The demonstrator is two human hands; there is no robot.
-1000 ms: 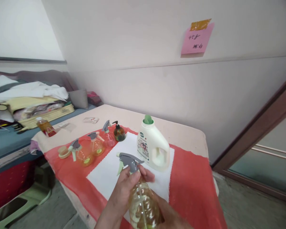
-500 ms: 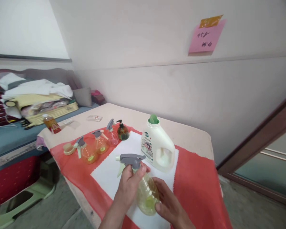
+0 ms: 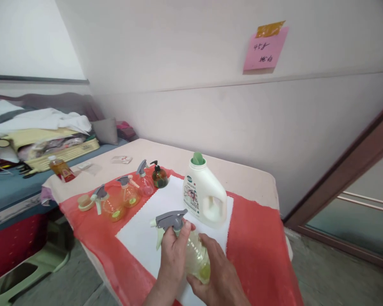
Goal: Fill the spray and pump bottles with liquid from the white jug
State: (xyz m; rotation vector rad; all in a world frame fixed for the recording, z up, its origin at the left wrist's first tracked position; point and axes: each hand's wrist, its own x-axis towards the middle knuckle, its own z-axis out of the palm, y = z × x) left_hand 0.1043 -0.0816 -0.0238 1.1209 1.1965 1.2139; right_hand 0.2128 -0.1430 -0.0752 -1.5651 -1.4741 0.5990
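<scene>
A clear yellowish spray bottle (image 3: pixel 196 253) with a grey trigger head is tilted over the white cloth (image 3: pixel 140 238), its nozzle pointing left. My left hand (image 3: pixel 175 250) is closed around the neck just under the spray head. Wrapped about the lower body is my right hand (image 3: pixel 217 272), its thumb near the base. Just behind stands a large white detergent jug (image 3: pixel 204 193) with a handle hole and a green piece (image 3: pixel 198 159) in its mouth.
On the red cloth (image 3: pixel 255 246) to the left stand an orange spray bottle (image 3: pixel 113 207), another orange one (image 3: pixel 130 195), a pink one (image 3: pixel 146 185), a dark pump bottle (image 3: pixel 160 177) and a round brush (image 3: pixel 86 202). An amber bottle (image 3: pixel 61 169) is at the table's left edge.
My right hand has shifted round the bottle's lower body and covers more of it. The bottle leans more, its base swung slightly right. The whole view has shifted a little.
</scene>
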